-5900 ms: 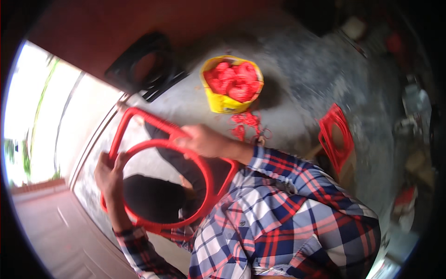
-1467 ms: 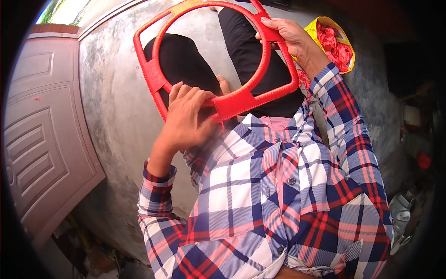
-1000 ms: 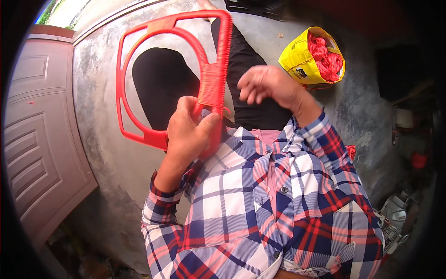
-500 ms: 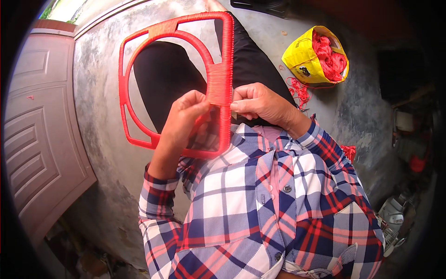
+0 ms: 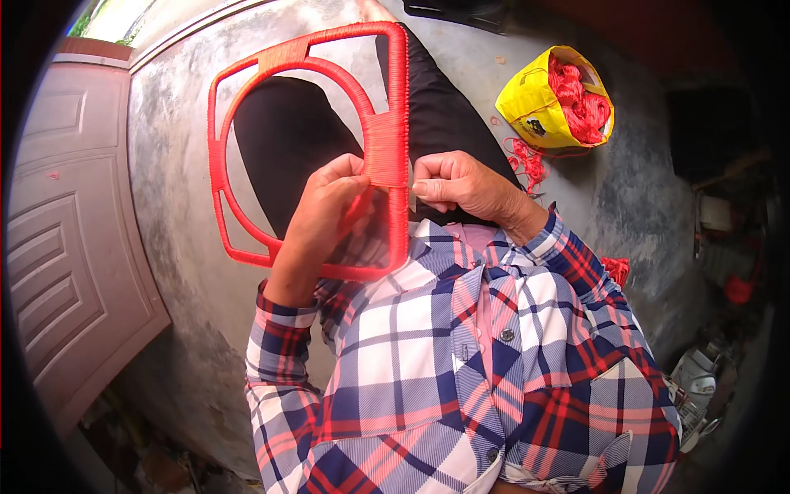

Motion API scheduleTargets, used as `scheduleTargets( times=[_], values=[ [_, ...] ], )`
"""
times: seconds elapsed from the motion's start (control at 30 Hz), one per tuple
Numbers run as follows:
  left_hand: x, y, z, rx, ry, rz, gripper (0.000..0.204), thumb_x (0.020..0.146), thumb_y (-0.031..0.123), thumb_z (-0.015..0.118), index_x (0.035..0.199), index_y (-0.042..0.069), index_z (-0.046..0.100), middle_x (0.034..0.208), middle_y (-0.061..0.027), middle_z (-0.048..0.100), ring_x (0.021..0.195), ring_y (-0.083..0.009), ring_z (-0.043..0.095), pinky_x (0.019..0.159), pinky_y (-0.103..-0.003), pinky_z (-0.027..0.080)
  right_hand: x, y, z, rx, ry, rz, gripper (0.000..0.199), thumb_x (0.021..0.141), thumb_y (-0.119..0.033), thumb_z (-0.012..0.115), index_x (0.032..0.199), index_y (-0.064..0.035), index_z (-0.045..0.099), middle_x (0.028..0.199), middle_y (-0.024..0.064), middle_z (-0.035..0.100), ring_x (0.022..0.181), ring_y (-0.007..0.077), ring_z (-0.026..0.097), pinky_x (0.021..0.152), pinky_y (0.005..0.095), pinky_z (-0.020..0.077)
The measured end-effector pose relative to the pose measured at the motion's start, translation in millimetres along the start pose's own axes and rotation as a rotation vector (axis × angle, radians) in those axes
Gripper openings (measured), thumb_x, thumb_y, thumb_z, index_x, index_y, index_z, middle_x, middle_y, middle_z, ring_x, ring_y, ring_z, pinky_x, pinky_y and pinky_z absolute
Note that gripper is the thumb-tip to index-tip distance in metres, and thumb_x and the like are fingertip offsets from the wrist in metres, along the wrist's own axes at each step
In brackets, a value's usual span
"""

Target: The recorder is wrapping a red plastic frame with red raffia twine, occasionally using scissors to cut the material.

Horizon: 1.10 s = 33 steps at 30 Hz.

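A rectangular frame wrapped in red cord (image 5: 399,82), with a ring inside it, stands tilted over my lap. Flat bands of wound cord (image 5: 384,151) join the ring to the outer bars. My left hand (image 5: 329,196) is closed at the inner edge of the right-hand band, thumb and fingers pinching the frame there. Just beyond the outer bar, my right hand (image 5: 461,183) is pinched together beside the band's lower end. Whatever lies between its fingertips is too small to make out.
A yellow bag (image 5: 527,97) holding bundles of red cord (image 5: 580,103) stands on the concrete floor at the upper right. Loose red cord (image 5: 527,165) lies beside it. A panelled door (image 5: 78,222) is at the left. Clutter fills the right edge.
Both hands stay near the same band. My left thumb has shifted slightly up against the band's edge. The whole view has moved a little.
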<state>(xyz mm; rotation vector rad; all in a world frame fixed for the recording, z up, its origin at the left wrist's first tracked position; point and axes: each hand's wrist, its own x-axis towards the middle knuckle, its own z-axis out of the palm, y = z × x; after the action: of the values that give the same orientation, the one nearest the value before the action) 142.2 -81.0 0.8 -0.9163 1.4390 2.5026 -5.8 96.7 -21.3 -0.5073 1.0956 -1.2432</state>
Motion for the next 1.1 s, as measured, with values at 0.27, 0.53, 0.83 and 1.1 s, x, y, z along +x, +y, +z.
scheduleTargets(
  times=[0.27, 0.53, 0.83, 1.1],
  values=[
    [3.4, -7.9, -7.4, -0.033, -0.076, 0.041, 0.016, 0.095, 0.014, 0.055, 0.102, 0.000, 0.059, 0.086, -0.0065, 0.065, 0.058, -0.0076, 0.056, 0.046, -0.021, 0.045, -5.2, 3.2, 1.1, 0.012, 0.034, -0.017, 0.023, 0.095, -0.023, 0.059, 0.078, -0.0082, 0.053, 0.064, -0.0046, 0.047, 0.057, 0.0041, 0.041, 0.053, 0.0189, 0.0320],
    [4.3, -7.1, -6.0, -0.010, -0.084, 0.042, 0.015, 0.096, 0.014, 0.055, 0.100, 0.001, 0.058, 0.086, -0.0067, 0.066, 0.057, -0.0071, 0.054, 0.045, -0.021, 0.044, 2.3, 6.2, -18.8, 0.107, 0.239, -0.121, 0.026, 0.097, -0.026, 0.053, 0.080, -0.0068, 0.056, 0.065, -0.0017, 0.053, 0.055, 0.0040, 0.044, 0.051, 0.0194, 0.0348],
    [4.1, -5.0, 1.5, 0.020, -0.026, 0.021, 0.016, 0.096, 0.016, 0.056, 0.102, 0.002, 0.057, 0.067, -0.0051, 0.059, 0.045, -0.0094, 0.051, 0.042, -0.021, 0.043, 14.8, 1.2, 9.5, -0.089, 0.154, -0.054, 0.022, 0.097, -0.022, 0.057, 0.098, -0.0007, 0.062, 0.074, -0.0009, 0.059, 0.062, 0.0041, 0.052, 0.056, 0.0194, 0.0432],
    [9.8, -11.1, -10.9, -0.096, -0.100, -0.055, 0.019, 0.088, 0.007, 0.048, 0.102, -0.003, 0.056, 0.072, -0.0110, 0.063, 0.046, -0.0136, 0.056, 0.043, -0.023, 0.047, 9.2, 13.2, 1.2, -0.177, 0.142, -0.061, 0.020, 0.096, -0.021, 0.058, 0.091, -0.0015, 0.061, 0.068, 0.0002, 0.060, 0.056, 0.0041, 0.050, 0.052, 0.0196, 0.0413]
  ],
)
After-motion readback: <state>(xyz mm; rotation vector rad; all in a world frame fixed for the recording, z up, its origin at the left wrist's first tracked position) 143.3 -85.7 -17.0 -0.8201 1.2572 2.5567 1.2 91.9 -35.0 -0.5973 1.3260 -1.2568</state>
